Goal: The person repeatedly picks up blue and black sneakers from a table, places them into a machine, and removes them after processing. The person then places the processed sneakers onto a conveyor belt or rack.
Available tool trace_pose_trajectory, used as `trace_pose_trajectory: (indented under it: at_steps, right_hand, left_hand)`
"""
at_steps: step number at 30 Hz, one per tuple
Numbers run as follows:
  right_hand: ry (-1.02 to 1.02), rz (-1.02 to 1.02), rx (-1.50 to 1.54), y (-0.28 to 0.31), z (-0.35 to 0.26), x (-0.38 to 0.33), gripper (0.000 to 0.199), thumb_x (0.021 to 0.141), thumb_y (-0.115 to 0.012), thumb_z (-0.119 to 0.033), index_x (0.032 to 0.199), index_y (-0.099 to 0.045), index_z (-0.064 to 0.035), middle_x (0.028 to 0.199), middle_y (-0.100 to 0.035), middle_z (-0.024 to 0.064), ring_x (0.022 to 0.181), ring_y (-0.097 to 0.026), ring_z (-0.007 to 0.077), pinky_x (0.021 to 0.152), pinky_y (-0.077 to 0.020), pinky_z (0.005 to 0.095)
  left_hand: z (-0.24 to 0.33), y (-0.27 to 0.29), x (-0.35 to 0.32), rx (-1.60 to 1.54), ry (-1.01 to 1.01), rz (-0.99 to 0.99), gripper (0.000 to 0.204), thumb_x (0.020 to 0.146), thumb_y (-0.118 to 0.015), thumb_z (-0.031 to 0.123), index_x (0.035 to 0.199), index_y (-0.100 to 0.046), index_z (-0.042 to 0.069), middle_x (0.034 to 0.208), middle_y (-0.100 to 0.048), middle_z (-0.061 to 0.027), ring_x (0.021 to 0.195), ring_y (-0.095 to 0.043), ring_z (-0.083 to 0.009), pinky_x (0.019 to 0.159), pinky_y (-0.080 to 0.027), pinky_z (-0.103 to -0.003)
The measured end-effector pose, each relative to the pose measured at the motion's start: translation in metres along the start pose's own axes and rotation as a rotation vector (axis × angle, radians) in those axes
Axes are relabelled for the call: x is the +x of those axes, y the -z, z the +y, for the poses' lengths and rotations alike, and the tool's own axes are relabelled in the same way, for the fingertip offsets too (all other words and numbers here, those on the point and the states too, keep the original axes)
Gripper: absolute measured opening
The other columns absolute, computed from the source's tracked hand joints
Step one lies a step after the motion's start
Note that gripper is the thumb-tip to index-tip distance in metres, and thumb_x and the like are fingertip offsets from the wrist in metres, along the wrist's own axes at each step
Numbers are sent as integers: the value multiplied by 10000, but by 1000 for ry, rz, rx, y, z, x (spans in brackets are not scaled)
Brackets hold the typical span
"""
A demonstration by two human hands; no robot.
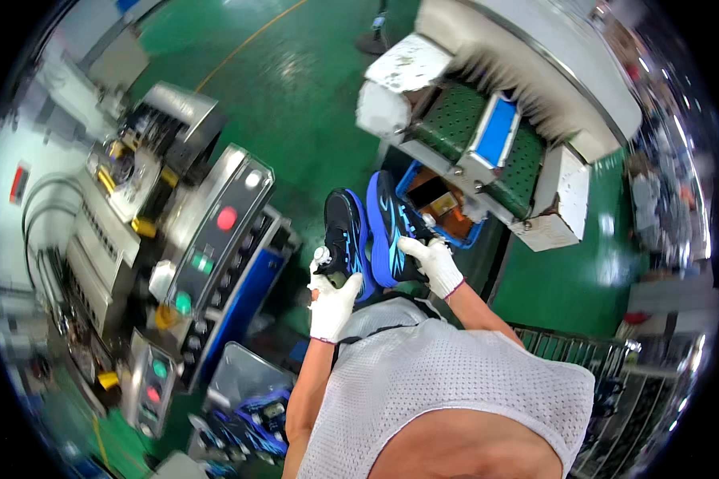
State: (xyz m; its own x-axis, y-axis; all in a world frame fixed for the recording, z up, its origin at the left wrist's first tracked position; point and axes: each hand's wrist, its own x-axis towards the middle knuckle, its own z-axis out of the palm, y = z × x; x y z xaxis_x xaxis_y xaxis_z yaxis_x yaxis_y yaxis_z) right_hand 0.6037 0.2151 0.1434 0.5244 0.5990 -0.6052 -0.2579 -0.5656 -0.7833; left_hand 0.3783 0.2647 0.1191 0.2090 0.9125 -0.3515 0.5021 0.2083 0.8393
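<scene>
Two black athletic shoes with blue-violet soles and light blue markings are held side by side in front of me, toes pointing away. My left hand (334,302), in a white knit glove, grips the left shoe (343,239) by its heel end. The other glove, on my right hand (437,265), is closed around the heel of the right shoe (387,227), which is tipped so its sole faces the left shoe. Some fingertips are hidden behind the shoes.
At left stands a machine with a control panel (216,231) of red and green buttons. A conveyor with a green dotted belt (451,120) and bristle curtain is ahead right, with a blue crate (463,239) below. More shoes (264,419) sit in a container at lower left.
</scene>
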Motion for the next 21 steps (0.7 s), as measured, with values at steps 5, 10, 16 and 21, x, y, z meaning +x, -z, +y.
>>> trace_pose_trajectory:
  at_steps: [5,10,16,21]
  right_hand:
    - [230,335,125,123,-43,46,787,776,-849,-492,1267,-624,81,1157,-700,171,924,-688,248,806,-547,404]
    - [362,881,-291,212,-103,83,1005,807,-798,-535,1517,-368,32,1451,-516,300,1331,-533,405,1130,-397,464]
    - [420,1087,-520,283,-134,231,801,868,-698,-441,1479,-426,0,1346,-593,309,1247,-580,439,1074,-435,475]
    - [575,1059,-706,294,-175,260,697,908,-695,-381,1384,-508,92,1363,-578,318,1246,-575,433,1080,-446,457]
  left_hand:
    - [133,-80,97,-125,-336,-137,765,801,-811,215,1412,-457,-78,1274,-655,-192,1143,-640,-253,1012,-497,-376]
    - [255,-185,198,94,-682,-205,796,814,-732,247,1474,-396,-44,1367,-598,-264,1280,-591,-359,1095,-443,-417]
    - [315,-308,305,164,-739,-172,746,832,-725,306,1445,-460,-26,1368,-579,-294,1260,-576,-434,1081,-441,-464]
    - [273,-289,285,131,-819,-200,580,932,-616,360,1373,-536,-7,1312,-615,-278,1212,-608,-419,1073,-457,-490]
